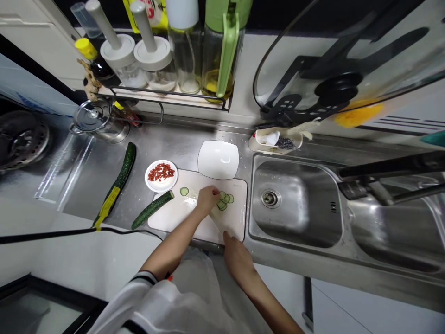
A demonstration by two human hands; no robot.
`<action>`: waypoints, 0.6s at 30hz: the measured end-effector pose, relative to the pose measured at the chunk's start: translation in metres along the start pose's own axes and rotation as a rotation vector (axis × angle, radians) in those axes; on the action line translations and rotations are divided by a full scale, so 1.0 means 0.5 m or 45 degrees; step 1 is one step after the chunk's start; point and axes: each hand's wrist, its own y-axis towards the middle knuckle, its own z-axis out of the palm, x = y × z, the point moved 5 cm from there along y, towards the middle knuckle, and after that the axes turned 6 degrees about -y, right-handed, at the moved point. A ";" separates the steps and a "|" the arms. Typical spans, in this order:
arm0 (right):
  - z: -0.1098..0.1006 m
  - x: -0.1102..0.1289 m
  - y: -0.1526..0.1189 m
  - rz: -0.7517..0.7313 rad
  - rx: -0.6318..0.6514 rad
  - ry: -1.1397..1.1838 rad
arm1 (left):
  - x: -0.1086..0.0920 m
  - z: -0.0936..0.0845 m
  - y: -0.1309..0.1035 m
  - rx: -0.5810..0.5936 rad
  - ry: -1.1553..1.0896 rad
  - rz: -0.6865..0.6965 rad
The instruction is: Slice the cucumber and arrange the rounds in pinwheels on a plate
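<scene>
On the white cutting board [170, 222], my left hand [207, 200] has its fingers closed at the edge of a small cluster of cucumber slices [227, 198], pinching one slice. My right hand [238, 256] grips a knife [217, 221] near the board's front edge; its pale blade lies low over the board, pointing towards my left hand. One lone cucumber slice [184, 191] rests farther left. A cut cucumber [153, 209] lies across the board's left edge, its cut end on the board. Behind the board stands a white square bowl [218, 157].
A white plate [149, 184] with red chopped pieces touches the board's back left. A whole cucumber [124, 174] with yellow tape lies farther left, near a lidded steel pot [111, 132]. The sink [295, 204] is at the right. Seasoning jars [155, 62] fill the rack behind.
</scene>
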 end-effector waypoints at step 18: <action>-0.001 -0.005 0.006 -0.048 -0.096 -0.046 | 0.125 -0.127 -0.066 -0.117 0.023 -0.118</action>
